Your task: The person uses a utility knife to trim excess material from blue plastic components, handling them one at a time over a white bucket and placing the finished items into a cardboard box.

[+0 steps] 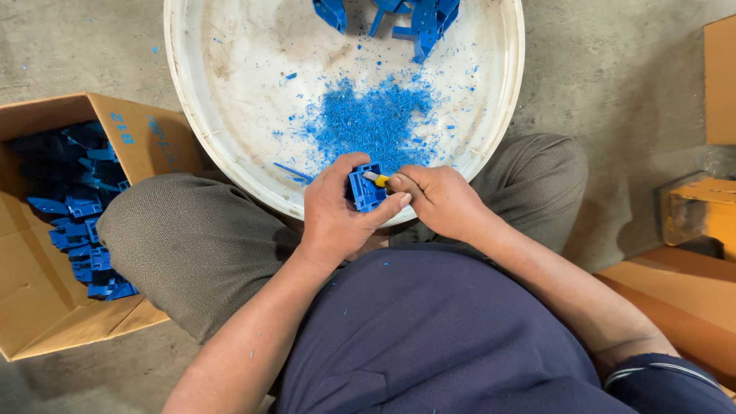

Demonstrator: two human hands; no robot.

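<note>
Two bare hands meet just below the middle of the head view, over the near rim of a wide white basin. Left hand is closed around a small blue plastic part, thumb stretched across its lower edge and fingers curled over its top left corner. Right hand is closed too, pinching a small yellow-handled blade whose tip lies against the upper right edge of the part. Both hands touch each other at the thumbs.

Just above the hands, a heap of blue shavings covers the middle of the basin floor, with loose flecks scattered around it. At the top edge of the frame, inside the basin, lies a cluster of more blue parts, partly cut off by the frame.

At the left of the frame an open cardboard box stands on the concrete floor, holding a pile of similar blue pieces. The person's knees in olive trousers flank the basin on both sides, and a dark blue shirt fills the lower middle. At the right edge sit a yellow-orange block and brown cardboard panels.
</note>
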